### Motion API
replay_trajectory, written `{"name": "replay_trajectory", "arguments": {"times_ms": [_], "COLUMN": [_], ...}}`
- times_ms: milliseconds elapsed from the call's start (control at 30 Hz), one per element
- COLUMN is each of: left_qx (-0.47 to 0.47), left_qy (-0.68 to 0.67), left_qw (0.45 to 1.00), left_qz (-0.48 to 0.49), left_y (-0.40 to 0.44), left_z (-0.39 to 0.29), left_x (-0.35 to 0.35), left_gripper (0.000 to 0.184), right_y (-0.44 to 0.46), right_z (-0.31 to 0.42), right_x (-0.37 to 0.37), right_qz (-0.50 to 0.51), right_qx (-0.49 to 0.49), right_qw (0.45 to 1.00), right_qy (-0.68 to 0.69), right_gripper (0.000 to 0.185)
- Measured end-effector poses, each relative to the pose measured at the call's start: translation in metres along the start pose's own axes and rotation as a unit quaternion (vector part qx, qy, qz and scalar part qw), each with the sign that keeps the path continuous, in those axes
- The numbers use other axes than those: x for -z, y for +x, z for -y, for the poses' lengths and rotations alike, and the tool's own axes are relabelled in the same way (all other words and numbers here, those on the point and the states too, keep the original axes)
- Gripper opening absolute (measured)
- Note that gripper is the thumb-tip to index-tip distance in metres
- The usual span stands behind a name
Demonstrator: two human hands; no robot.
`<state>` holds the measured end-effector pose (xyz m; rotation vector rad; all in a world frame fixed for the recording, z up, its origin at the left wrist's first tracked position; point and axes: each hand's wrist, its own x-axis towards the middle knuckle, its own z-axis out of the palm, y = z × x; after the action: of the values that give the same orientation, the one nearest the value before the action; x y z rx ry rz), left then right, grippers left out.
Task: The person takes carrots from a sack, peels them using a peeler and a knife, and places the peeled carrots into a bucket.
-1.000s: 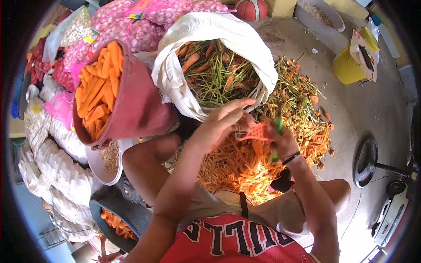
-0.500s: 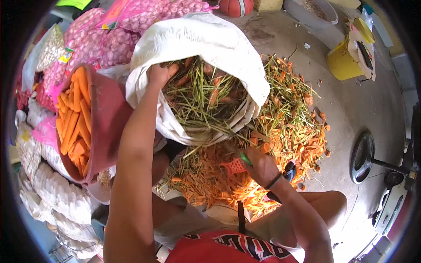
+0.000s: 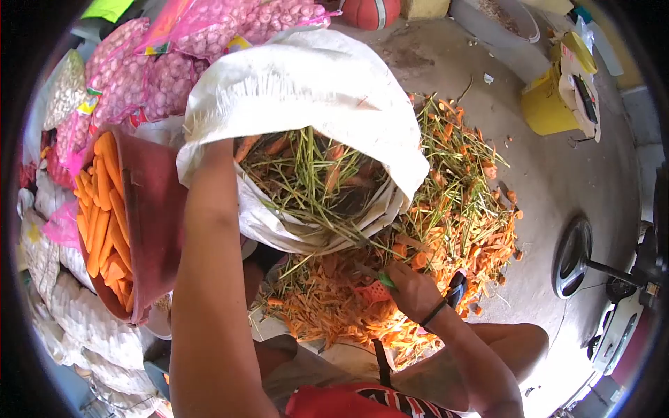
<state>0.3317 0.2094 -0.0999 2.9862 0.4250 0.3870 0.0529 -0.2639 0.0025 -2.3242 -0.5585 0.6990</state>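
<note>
A white sack [image 3: 300,90] holds unpeeled carrots [image 3: 336,167] and green stalks [image 3: 306,188]. My left forearm reaches into the left side of its mouth, and the sack's rim hides my left hand. Below the sack, my right hand [image 3: 412,289] is closed on a green-handled knife and a red-orange peeler [image 3: 375,291], held low over a heap of orange peelings [image 3: 327,296]. More stalks and carrot ends [image 3: 453,181] lie to the right of the sack. A tilted red bucket [image 3: 153,216] of peeled carrots [image 3: 103,209] stands left of my left forearm.
Pink net bags of garlic [image 3: 167,83] fill the upper left, above white sacks [image 3: 97,313]. A ball [image 3: 371,10] and a grey tub [image 3: 488,28] are at the top. On the right are a yellow bucket [image 3: 547,104] and a round black base [image 3: 573,256].
My left hand has moved from near the peeler into the sack, out of sight. My right hand has lowered with its tools. The view has shifted, and the sack's rim has folded over.
</note>
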Motion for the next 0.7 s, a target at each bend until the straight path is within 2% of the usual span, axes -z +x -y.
{"name": "replay_trajectory", "arguments": {"times_ms": [267, 300, 400, 567, 700], "left_qx": [-0.015, -0.018, -0.021, -0.034, -0.078], "left_qy": [0.007, 0.007, 0.006, -0.006, -0.085], "left_qw": [1.000, 1.000, 1.000, 0.999, 0.993], "left_qz": [0.013, 0.012, 0.013, 0.016, 0.035], "left_y": [0.012, 0.014, 0.022, 0.031, -0.011], "left_z": [0.012, 0.012, 0.017, 0.016, -0.004], "left_x": [0.001, 0.001, 0.001, 0.002, 0.014], "left_gripper": [0.054, 0.054, 0.053, 0.053, 0.053], "right_y": [-0.015, -0.014, -0.012, -0.019, -0.019], "right_z": [0.001, 0.005, 0.009, 0.007, 0.010], "right_x": [-0.010, -0.008, -0.008, -0.016, -0.014], "right_qz": [0.024, 0.031, 0.050, 0.025, 0.035], "right_qx": [0.008, 0.006, 0.003, 0.014, 0.011], "right_qw": [0.999, 0.999, 0.998, 0.999, 0.997], "right_qy": [-0.041, -0.031, -0.027, -0.042, -0.073], "right_gripper": [0.041, 0.033, 0.033, 0.030, 0.028]}}
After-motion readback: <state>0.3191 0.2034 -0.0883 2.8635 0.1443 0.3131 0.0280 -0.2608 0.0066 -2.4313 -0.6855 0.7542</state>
